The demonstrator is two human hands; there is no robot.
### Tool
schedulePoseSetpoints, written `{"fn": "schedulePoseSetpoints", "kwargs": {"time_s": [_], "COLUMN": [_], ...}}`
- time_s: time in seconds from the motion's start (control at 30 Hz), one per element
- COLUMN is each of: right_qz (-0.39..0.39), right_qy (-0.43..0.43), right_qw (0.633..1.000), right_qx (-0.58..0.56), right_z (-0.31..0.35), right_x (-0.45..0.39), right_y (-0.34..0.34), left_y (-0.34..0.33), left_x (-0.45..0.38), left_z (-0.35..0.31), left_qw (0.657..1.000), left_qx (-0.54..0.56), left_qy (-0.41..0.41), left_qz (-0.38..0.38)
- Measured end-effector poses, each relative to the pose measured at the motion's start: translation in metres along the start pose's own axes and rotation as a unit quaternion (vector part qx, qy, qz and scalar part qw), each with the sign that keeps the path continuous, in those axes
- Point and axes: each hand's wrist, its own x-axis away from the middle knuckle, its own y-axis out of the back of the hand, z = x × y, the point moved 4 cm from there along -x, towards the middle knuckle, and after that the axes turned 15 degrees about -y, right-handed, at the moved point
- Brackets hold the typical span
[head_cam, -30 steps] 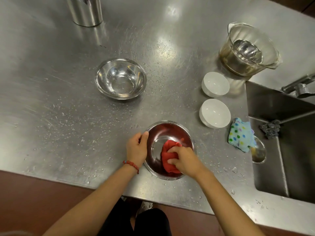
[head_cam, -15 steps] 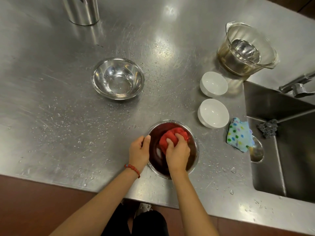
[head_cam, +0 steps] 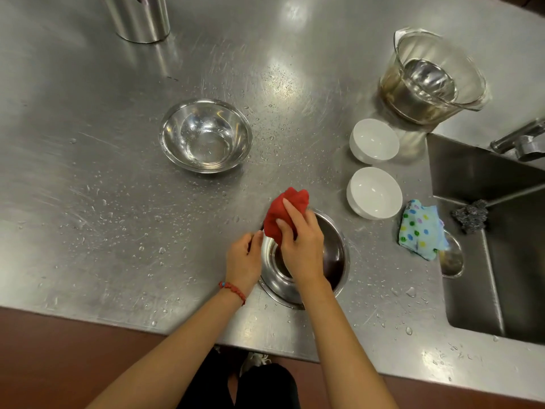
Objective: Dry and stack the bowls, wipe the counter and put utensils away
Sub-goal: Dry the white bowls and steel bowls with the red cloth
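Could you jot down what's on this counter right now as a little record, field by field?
surface: wet steel counter, sink at its right
being dried: steel bowl at the near edge
left hand: grip on that bowl's rim
right hand: grip on red cloth, at the bowl's far rim
waiting: second steel bowl, two white bowls, unstacked
also there: glass jug, dotted cloth, metal canister
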Motion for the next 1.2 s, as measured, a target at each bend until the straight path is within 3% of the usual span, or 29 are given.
{"fn": "schedulePoseSetpoints", "kwargs": {"time_s": [0.17, 0.3, 0.43, 0.7, 0.93, 1.1, 1.2], "right_qz": [-0.062, -0.075, -0.101, -0.109, -0.09, -0.057, -0.052], "right_qy": [-0.046, -0.157, -0.187, -0.199, -0.139, -0.175, -0.169], "right_qw": [0.984, 0.967, 0.957, 0.963, 0.982, 0.979, 0.976], "right_qx": [0.161, 0.185, 0.198, 0.146, 0.085, -0.086, -0.128], "right_z": [-0.005, -0.039, -0.058, -0.058, -0.027, -0.028, -0.024], "right_x": [-0.02, -0.022, 0.004, 0.067, 0.098, 0.093, 0.087], "right_y": [0.011, 0.05, 0.073, 0.059, 0.021, 0.022, 0.024], "left_y": [0.0, 0.0, 0.0, -0.006, -0.005, 0.003, 0.013], "left_x": [0.003, 0.004, 0.008, 0.015, 0.013, 0.009, 0.008], "left_z": [-0.002, -0.002, -0.005, -0.008, -0.005, -0.006, -0.006], "left_qw": [1.0, 1.0, 0.999, 0.998, 0.996, 0.999, 0.998], "left_qx": [-0.015, -0.023, -0.038, -0.034, -0.061, -0.037, -0.043], "left_qy": [-0.004, 0.015, 0.012, 0.034, 0.039, 0.035, 0.036], "left_qz": [-0.004, 0.002, -0.015, -0.046, -0.048, -0.019, 0.001]}}
